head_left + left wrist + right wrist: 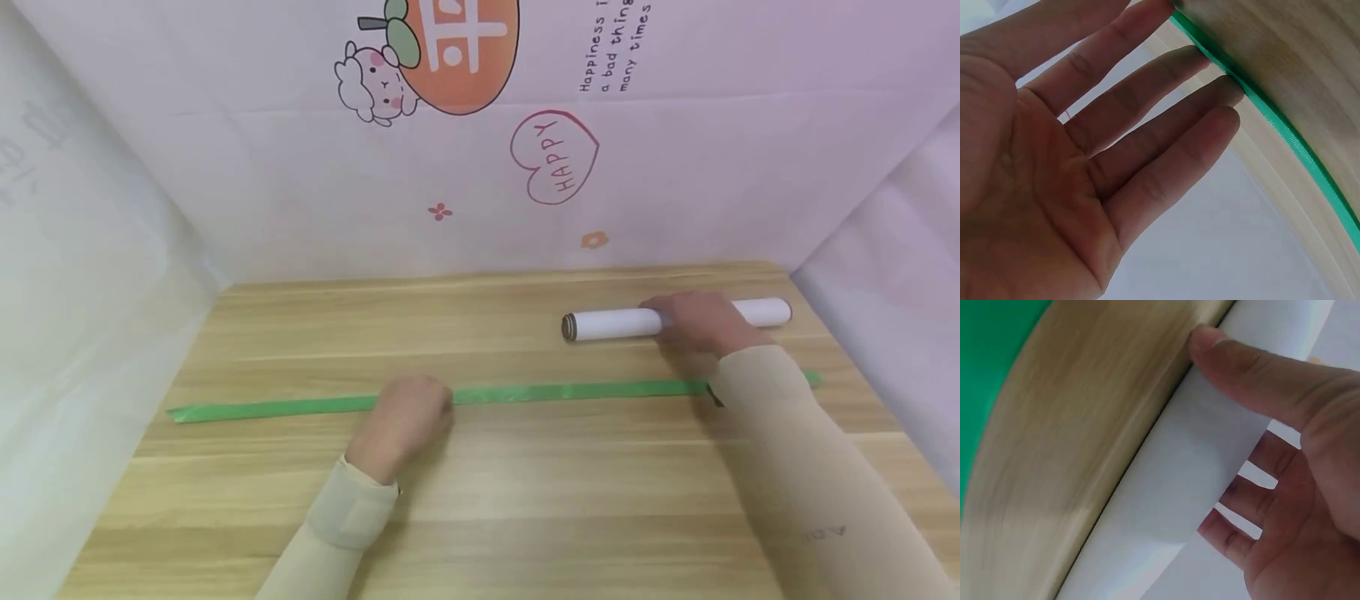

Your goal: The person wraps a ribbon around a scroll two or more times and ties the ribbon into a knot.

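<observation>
beige sleeves fill the near edge of the head view, and everything else is placed from the green tape strip [525,393] that runs side to side across the wooden table [525,500]. the left hand [405,421] rests on the near side of the strip, about its middle, fingers straight and slightly spread, tips touching the tape's edge. the right hand [701,323] lies on the far side of the strip, near its right end, curled over a white paper roll [615,323] that lies parallel to the tape; thumb on one side, fingers wrapped round the other.

the roll looks light and fairly stiff along its length, but smooth, round and likely to roll away; its wall would probably dent under a hard squeeze, so a gentle grip near the middle seems safest.

beyond the roll the table soon meets the patterned backdrop [480,183], and its right edge is close. most open room lies on the near side of the strip and towards its left end.
</observation>
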Demonstrator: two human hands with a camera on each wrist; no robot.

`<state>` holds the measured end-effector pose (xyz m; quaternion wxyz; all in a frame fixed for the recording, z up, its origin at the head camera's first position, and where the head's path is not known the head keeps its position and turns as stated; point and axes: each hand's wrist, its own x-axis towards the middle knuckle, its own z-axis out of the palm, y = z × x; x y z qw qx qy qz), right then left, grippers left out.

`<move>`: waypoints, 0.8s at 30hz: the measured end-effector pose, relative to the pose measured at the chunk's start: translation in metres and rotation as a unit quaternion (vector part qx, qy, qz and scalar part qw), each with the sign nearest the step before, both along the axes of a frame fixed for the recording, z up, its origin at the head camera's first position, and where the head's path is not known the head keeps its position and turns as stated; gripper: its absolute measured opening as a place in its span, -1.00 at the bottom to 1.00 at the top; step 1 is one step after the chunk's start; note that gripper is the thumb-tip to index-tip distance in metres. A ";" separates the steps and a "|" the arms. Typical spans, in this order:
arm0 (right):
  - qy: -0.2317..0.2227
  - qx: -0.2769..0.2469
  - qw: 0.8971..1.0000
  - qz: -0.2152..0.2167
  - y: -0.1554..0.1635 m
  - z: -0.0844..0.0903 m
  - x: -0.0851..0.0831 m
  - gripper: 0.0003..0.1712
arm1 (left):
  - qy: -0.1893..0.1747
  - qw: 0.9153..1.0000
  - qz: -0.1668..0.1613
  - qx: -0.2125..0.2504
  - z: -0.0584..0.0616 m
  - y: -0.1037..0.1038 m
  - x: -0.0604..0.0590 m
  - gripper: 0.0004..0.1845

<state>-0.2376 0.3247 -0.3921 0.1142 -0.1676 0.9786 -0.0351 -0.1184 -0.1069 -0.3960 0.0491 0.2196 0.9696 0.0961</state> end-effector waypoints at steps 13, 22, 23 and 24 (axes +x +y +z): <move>0.031 -0.010 0.999 -0.005 -0.005 -0.001 0.003 -0.37 | -0.004 1.000 0.011 0.015 -0.001 -0.004 0.003 -0.75; 0.159 -0.083 0.984 -0.007 -0.028 0.019 0.022 -0.38 | 0.010 0.999 0.025 0.047 -0.015 -0.005 -0.011 -0.74; 0.173 -0.094 0.981 -0.003 -0.032 0.022 0.025 -0.38 | 0.008 0.998 0.025 0.048 -0.015 -0.005 -0.012 -0.72; 0.186 -0.103 0.977 0.002 -0.036 0.025 0.027 -0.38 | 0.005 0.998 0.026 0.049 -0.016 -0.005 -0.012 -0.72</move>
